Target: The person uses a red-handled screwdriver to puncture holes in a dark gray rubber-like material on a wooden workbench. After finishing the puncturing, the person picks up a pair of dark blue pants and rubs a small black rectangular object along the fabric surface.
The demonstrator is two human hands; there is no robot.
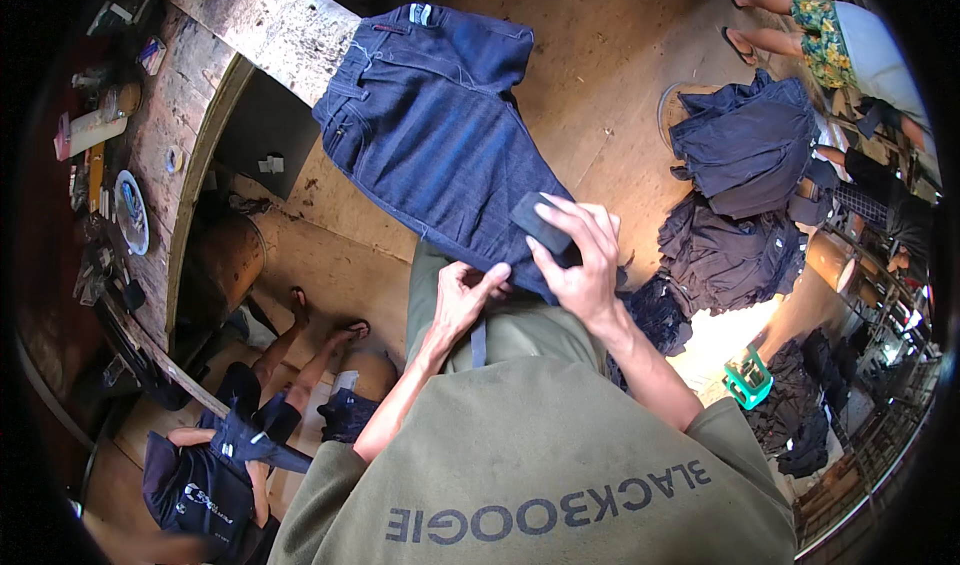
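Observation:
A pair of dark blue jeans point(430, 155) is drawn over a worn, paint-spotted plank point(275, 30), with its waist at the far end and one leg stretched toward me. My left hand point(462, 303) pinches the near edge of that leg between thumb and fingers. In my right hand point(588, 263) is a dark rectangular block point(541, 223), much like a sanding block. The block rests against the denim near the leg's lower end. The rest of the leg's end is partly hidden by my hands.
A scuffed workbench point(195, 75) with a round metal dish point(131, 213) stands left. Heaps of dark garments point(745, 155) lie right, near a green plastic stool point(748, 376). One person point(205, 485) sits lower left holding denim; another, in patterned shorts point(822, 43), is upper right.

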